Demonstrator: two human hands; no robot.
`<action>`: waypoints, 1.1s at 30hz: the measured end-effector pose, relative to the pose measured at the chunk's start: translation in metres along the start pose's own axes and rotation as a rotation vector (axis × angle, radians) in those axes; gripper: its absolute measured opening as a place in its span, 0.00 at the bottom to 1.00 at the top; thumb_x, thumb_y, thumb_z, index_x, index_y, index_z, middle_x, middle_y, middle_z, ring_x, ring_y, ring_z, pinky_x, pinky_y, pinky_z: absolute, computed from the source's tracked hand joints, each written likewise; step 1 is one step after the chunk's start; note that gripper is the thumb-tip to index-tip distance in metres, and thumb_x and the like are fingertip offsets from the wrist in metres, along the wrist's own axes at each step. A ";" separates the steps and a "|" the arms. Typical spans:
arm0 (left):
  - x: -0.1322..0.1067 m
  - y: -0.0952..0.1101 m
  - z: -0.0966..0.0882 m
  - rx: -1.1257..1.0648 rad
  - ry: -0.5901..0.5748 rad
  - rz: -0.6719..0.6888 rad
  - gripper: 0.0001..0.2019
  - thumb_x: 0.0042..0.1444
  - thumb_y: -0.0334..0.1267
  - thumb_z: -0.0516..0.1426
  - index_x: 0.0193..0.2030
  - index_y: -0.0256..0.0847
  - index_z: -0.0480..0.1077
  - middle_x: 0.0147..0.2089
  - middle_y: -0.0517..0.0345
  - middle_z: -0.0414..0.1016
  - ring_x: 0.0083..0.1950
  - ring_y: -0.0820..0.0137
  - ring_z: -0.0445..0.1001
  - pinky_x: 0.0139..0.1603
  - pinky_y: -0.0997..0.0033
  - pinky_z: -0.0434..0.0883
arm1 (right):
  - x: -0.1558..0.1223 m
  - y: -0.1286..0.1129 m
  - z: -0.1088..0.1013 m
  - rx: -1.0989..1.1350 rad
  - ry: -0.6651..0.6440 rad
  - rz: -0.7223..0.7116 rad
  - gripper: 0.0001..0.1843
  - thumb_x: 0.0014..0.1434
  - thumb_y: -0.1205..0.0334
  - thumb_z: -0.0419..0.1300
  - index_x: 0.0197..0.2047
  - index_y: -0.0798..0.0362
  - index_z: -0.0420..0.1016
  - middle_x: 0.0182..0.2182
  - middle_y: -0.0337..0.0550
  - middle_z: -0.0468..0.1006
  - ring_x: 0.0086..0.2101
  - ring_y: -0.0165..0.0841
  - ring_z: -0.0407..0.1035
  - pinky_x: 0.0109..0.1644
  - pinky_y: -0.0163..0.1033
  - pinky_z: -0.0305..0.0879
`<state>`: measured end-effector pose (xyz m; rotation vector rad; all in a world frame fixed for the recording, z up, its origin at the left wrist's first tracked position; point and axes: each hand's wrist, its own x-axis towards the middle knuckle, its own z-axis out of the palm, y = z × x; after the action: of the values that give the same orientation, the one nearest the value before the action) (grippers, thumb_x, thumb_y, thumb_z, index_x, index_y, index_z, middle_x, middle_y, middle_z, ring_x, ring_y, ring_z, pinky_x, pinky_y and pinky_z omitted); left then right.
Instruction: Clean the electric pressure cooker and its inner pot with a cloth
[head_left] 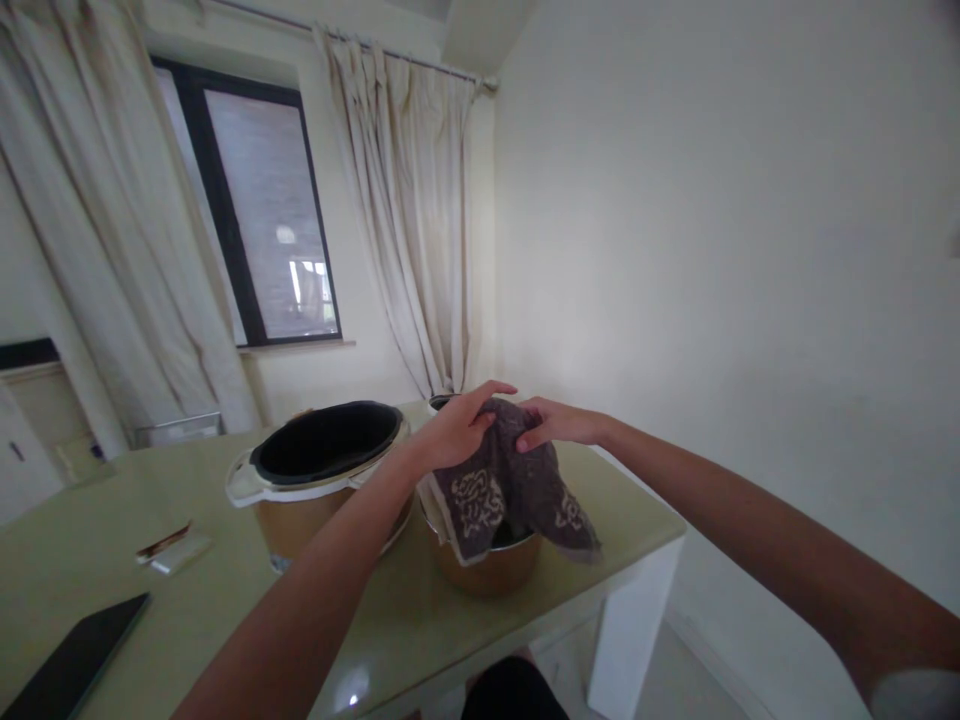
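A dark purple-grey cloth (517,470) with pale swirling patterns hangs bunched between my two hands. My left hand (469,425) pinches its upper left part, the index finger stretched out above it. On the other side, my right hand (551,423) grips the top of the cloth between thumb and fingers. The cloth drapes over the rim of a brown pot (487,572), hiding most of its opening. Left of that stands a larger brown cooker body (289,525) with a white rim and a black inner pot (330,440), partly covered by my left forearm.
Both pots stand on a pale green tabletop (420,640) whose right corner lies close to the wall. A dark flat device (75,655) and a small wrapped packet (176,550) lie at the left. Curtains (412,200) and a window are behind.
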<state>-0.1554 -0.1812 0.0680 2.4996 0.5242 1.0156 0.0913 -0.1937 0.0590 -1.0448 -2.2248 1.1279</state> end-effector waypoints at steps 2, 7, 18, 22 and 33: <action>-0.002 -0.008 -0.010 0.143 -0.021 -0.052 0.24 0.61 0.28 0.54 0.63 0.47 0.74 0.53 0.53 0.83 0.56 0.56 0.79 0.63 0.54 0.71 | -0.002 0.002 -0.003 -0.061 0.071 0.078 0.29 0.53 0.43 0.74 0.50 0.56 0.81 0.41 0.44 0.84 0.40 0.38 0.78 0.46 0.42 0.75; -0.009 -0.042 -0.002 0.331 -0.042 -0.151 0.15 0.59 0.30 0.60 0.53 0.43 0.77 0.54 0.48 0.83 0.58 0.54 0.78 0.63 0.54 0.71 | -0.018 0.016 -0.017 -0.206 0.078 0.330 0.29 0.59 0.38 0.67 0.50 0.56 0.82 0.42 0.48 0.85 0.36 0.39 0.78 0.41 0.41 0.74; -0.078 0.010 0.109 0.546 -0.367 -0.334 0.34 0.74 0.60 0.41 0.44 0.42 0.82 0.44 0.42 0.85 0.46 0.52 0.84 0.48 0.54 0.77 | -0.027 0.075 0.062 -0.645 0.555 0.273 0.33 0.66 0.39 0.61 0.66 0.52 0.74 0.58 0.57 0.78 0.55 0.46 0.75 0.63 0.51 0.68; -0.090 0.021 0.124 0.670 -0.379 -0.348 0.37 0.72 0.64 0.42 0.43 0.38 0.84 0.42 0.37 0.85 0.46 0.48 0.85 0.46 0.51 0.77 | -0.016 0.080 0.096 -0.713 0.322 0.067 0.19 0.60 0.45 0.69 0.49 0.47 0.86 0.56 0.52 0.82 0.66 0.54 0.64 0.75 0.61 0.49; -0.098 0.022 0.112 0.699 -0.456 -0.289 0.21 0.70 0.49 0.51 0.46 0.37 0.80 0.42 0.38 0.85 0.43 0.50 0.85 0.43 0.53 0.78 | -0.026 0.073 0.085 -0.708 0.542 0.599 0.46 0.56 0.27 0.64 0.62 0.58 0.77 0.51 0.68 0.82 0.50 0.61 0.78 0.55 0.61 0.71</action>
<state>-0.1363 -0.2706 -0.0514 2.9734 1.1978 0.1291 0.0829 -0.2273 -0.0504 -2.1005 -1.9073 0.1249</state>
